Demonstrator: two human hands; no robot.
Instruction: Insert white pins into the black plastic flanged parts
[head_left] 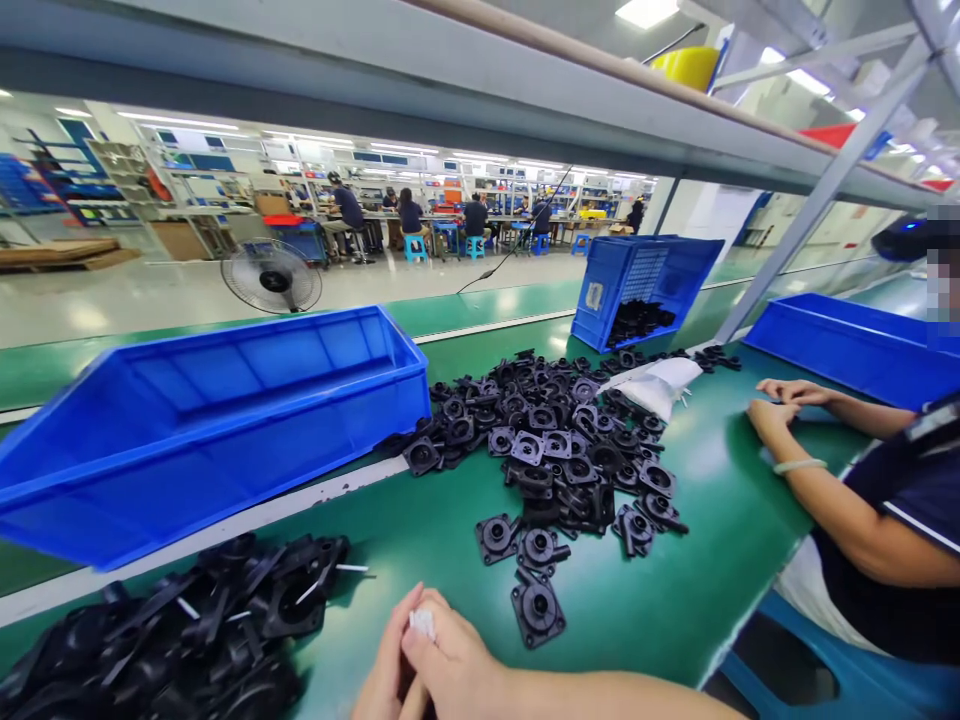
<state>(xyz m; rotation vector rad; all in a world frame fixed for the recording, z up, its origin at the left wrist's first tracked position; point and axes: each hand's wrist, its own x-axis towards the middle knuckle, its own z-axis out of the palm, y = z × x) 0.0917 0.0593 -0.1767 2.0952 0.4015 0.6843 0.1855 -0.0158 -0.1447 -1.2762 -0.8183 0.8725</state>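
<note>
Head view, the only one. Down at the bottom edge, left hand (384, 662) and right hand (454, 668) pressed together, fingertips of both closed on a small white piece (422, 622), too small to call pad, plug or scrap with any confidence. Held up off the green table (712, 520), just left of the lone black part (537, 607) and nearer the wearer than it.

Lying flat, that lone black part: roughly square, round socket facing up, no long axis worth naming. Off to the right of the hands and slightly ahead, apart from them, not touched. Right hand the nearer of the two, left hand tucked on its far side.

Just beyond the lone black part, two like pieces (496, 537) side by side. Further beyond, the big heap of black parts (555, 440) spread across the table. At the heap's far right fringe, a white bag (660, 385). Behind it, well beyond the lone black part, a blue crate (645, 285) tipped on its side with more dark parts inside.

Left of the lone black part and well apart, a second black pile (187, 640) with thin pale pins showing among the pieces. Beyond-left, a long blue tray (210, 430) set aslant.

Right of the lone black part and well apart, a co-worker's two hands (787, 393) resting near the table edge, a pale band (799, 465) on one wrist, another blue tray (847, 350) just past them.
</note>
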